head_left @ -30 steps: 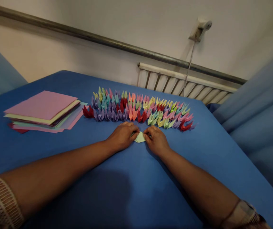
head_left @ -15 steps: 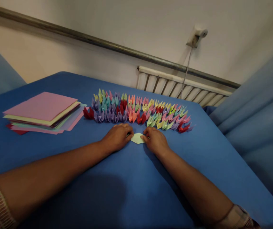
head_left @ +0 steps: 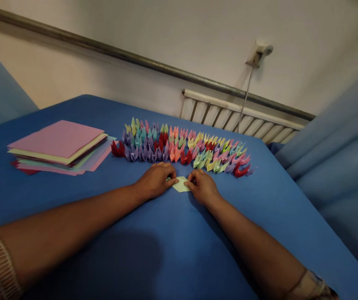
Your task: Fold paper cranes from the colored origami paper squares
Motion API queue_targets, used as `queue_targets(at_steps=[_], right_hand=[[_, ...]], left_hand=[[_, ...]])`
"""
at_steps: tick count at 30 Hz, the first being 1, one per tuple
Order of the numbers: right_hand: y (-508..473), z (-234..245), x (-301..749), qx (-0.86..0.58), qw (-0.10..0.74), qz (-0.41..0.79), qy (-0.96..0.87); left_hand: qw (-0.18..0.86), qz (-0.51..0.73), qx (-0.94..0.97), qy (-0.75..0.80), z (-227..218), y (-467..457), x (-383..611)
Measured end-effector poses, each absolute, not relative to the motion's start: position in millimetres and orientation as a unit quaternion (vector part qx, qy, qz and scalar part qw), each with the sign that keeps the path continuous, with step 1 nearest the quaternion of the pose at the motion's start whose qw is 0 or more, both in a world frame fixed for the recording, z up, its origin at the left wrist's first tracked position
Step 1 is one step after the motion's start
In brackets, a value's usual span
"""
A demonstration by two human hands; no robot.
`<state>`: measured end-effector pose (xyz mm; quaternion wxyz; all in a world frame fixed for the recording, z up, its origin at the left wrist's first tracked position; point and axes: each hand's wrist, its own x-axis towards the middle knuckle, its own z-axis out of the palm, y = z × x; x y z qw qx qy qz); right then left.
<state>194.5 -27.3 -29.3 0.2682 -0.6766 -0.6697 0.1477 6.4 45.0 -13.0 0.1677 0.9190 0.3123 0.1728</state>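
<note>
Folded pale-green paper (head_left: 180, 186) — left fingers (head_left: 171, 182) and right fingers (head_left: 194, 176) pinch its opposite ends — bright paper figures (head_left: 175, 153) stand beyond

Your left forearm (head_left: 72, 227) reached in from the near left, bare and slanting toward the middle, and your right forearm (head_left: 256, 241) came from the near right at a steeper angle. The left wrist (head_left: 136, 193) and right wrist (head_left: 214, 200) both looked nearly straight. Your left grip (head_left: 155, 180) lay back-up, fingers curled, thumb angled right in a pinch. Your right grip (head_left: 204, 186) mirrored it, knuckles bent, thumb angled left, also pinching. The two sat near each other, apart, at almost equal reach.
</note>
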Motion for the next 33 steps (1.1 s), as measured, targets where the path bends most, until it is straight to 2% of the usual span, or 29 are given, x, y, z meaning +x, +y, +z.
queue_targets(at_steps=[4, 7, 10, 17, 23, 27, 33], right_hand=[[-32.2, -35.1, 195.5, -0.628, 0.316, 0.199, -0.683], [-36.2, -32.0, 195.2, -0.589, 0.324, 0.151, -0.725], [-38.0, -25.8, 195.3, -0.566, 0.310, 0.061, -0.762], [-37.5, -14.6, 199.3, -0.527, 0.266, -0.052, -0.805], [-39.2, -14.0, 193.4, -0.500, 0.152, -0.092, -0.848], [-43.4, -18.3, 188.0, -0.543, 0.116, -0.050, -0.830], [-48.2, -23.3, 188.8, -0.573, 0.189, 0.040, -0.797]], left_hand=[[0.233, 0.202, 0.905, 0.292, -11.8, 42.8, 6.0], [0.241, 0.180, 0.918, 0.259, -10.1, 40.6, 5.8], [0.195, 0.181, 0.932, 0.246, -8.3, 38.9, 5.7], [0.067, 0.259, 0.939, 0.214, 1.0, 35.9, 5.1], [-0.022, 0.148, 0.966, 0.209, 3.1, 30.6, 7.5], [0.043, 0.098, 0.965, 0.238, 2.8, 22.7, 2.5], [0.159, 0.148, 0.943, 0.252, -2.3, 25.0, -4.2]])
